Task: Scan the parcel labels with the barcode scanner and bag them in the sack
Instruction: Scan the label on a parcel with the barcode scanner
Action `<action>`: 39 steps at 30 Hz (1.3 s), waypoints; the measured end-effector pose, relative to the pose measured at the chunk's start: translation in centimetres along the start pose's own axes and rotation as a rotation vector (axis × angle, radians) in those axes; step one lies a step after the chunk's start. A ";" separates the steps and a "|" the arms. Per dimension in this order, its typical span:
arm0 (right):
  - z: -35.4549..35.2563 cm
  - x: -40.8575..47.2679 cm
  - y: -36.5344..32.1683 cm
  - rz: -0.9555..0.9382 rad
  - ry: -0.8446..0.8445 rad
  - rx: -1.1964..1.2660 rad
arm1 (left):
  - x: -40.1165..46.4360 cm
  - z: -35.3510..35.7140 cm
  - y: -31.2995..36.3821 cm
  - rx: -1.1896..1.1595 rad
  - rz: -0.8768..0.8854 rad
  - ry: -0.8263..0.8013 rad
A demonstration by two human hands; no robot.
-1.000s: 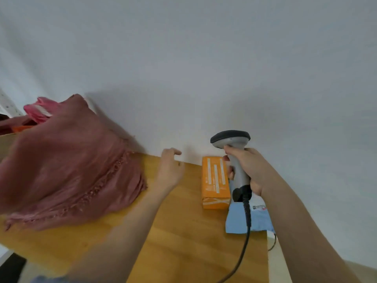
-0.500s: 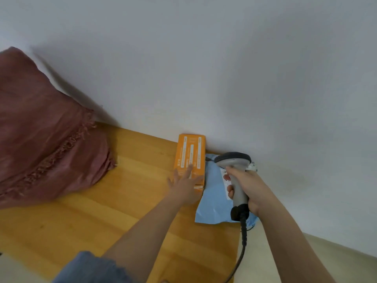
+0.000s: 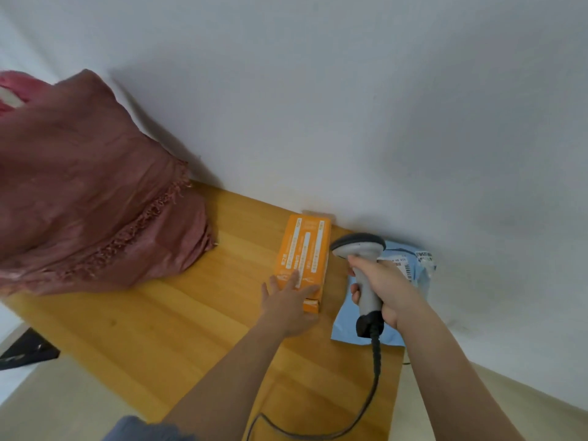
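Observation:
An orange box parcel [image 3: 304,249] lies flat on the wooden table [image 3: 165,319] against the wall. My left hand [image 3: 288,305] rests on its near end, fingers spread over the top. My right hand [image 3: 386,289] grips the grey barcode scanner [image 3: 359,253], whose dark head hangs just right of the orange box. Under that hand lies a light blue mailer parcel [image 3: 345,326] with a white barcode label [image 3: 410,265] showing at its far end. The dusty-red woven sack [image 3: 92,198] bulges at the table's left.
The scanner's black cable [image 3: 374,377] trails down across the table's near right corner. A white wall [image 3: 350,106] runs along the table's far side. A dark object [image 3: 25,350] sits on the floor at the left. The table ends just right of the blue mailer.
My left hand has come off the sack side and landed on the orange box's near end. The scanner has dropped lower beside the box. The view has swung.

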State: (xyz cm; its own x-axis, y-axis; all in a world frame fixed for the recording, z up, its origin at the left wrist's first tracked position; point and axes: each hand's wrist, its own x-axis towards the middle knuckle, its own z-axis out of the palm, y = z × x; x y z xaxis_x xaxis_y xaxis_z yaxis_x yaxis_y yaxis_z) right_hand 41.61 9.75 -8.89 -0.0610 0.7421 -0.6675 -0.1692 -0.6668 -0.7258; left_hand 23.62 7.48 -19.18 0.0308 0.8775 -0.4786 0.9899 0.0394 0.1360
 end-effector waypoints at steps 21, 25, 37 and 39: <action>0.6 -1.6 1.5 -0.019 -0.003 -0.096 | 0.6 0.3 -3.8 -0.834 -0.479 0.142; 1.7 -3.8 0.0 -0.081 -0.003 -0.070 | -1.7 -1.4 -6.8 -1.453 -0.489 0.092; 12.6 -10.5 -1.2 -0.363 0.041 0.014 | -12.3 -9.7 -14.4 -1.853 0.072 -0.009; 14.4 -11.7 -1.2 -0.395 -0.001 -0.019 | -14.1 -10.8 -15.6 -1.924 0.130 -0.004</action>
State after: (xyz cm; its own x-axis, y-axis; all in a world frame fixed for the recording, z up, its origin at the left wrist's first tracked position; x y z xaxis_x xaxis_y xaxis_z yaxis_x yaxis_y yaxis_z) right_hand 28.36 2.87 2.23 0.0046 0.9419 -0.3359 -0.1613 -0.3308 -0.9298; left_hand 6.27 -0.37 -5.19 0.0836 0.9172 -0.3895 -0.4778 0.3799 0.7921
